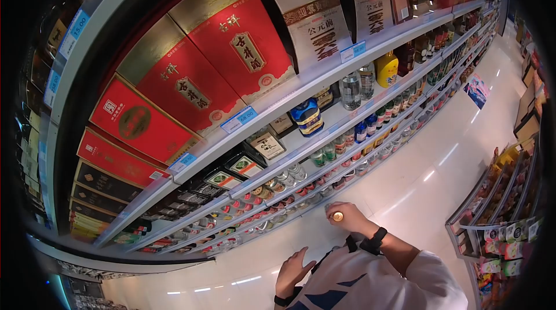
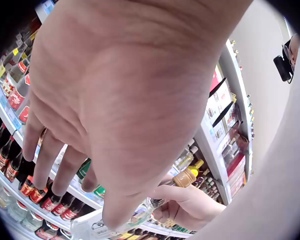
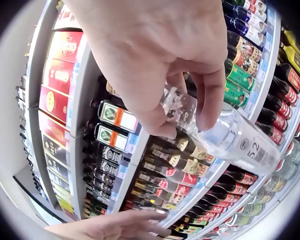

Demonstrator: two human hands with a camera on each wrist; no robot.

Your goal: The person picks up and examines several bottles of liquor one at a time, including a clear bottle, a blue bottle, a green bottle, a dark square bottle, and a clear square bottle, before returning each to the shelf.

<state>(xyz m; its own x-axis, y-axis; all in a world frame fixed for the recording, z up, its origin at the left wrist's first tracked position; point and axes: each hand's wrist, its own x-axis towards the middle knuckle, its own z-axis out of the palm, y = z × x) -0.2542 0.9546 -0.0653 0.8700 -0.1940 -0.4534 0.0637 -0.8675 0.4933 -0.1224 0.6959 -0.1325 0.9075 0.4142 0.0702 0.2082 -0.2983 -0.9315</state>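
My right hand [image 1: 354, 219] grips a clear glass liquor bottle by its neck. In the head view only its gold cap [image 1: 338, 216] shows above the fist. The right wrist view shows the bottle [image 3: 242, 142] tilted, its clear body and "52" print below the curled fingers [image 3: 210, 100]. My left hand [image 1: 292, 272] hangs in front of the body with its fingers apart, holding nothing. In the left wrist view the left palm [image 2: 115, 100] fills much of the picture, and the bottle's gold cap [image 2: 185, 177] rises from the right hand behind it.
A long liquor shelf [image 1: 289, 101] runs along the aisle, with red gift boxes [image 1: 237, 43] on the upper tier and rows of bottles below. A yellow bottle [image 1: 387, 68] stands farther along. Across the pale floor [image 1: 423, 177] a snack rack [image 1: 504, 211] stands at the right.
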